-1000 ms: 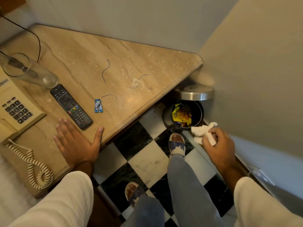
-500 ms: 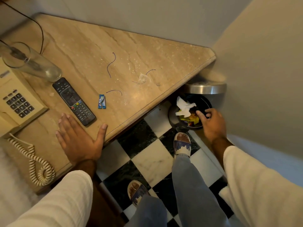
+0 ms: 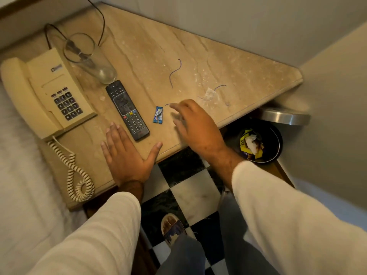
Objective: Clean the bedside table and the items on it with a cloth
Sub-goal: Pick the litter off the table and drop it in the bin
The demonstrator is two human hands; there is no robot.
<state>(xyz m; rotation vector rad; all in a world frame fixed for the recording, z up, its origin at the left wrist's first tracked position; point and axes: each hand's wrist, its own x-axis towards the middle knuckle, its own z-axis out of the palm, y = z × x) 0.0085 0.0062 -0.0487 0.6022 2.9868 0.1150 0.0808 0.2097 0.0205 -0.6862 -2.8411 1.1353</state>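
Observation:
The beige marble bedside table (image 3: 228, 62) carries a cream telephone (image 3: 45, 96), an empty glass (image 3: 93, 62), a black remote (image 3: 127, 110), a small blue wrapper (image 3: 158, 115), thin dark threads (image 3: 175, 72) and a clear scrap (image 3: 210, 95). My left hand (image 3: 127, 155) lies flat on the table's front edge, just below the remote. My right hand (image 3: 194, 126) hovers over the table right of the blue wrapper, fingers spread and blurred, holding nothing. No cloth is in view; a crumpled white tissue (image 3: 252, 140) lies in the bin.
An open pedal bin (image 3: 276, 139) with its steel lid (image 3: 286, 117) up stands on the checkered floor under the table's right corner. Walls close in behind and to the right. A white bed edge (image 3: 17, 195) lies to the left. My sandalled foot (image 3: 171, 228) is below.
My right hand dropped the white tissue into the bin, then swung left and up over the table beside the blue wrapper. My left hand stayed flat on the table.

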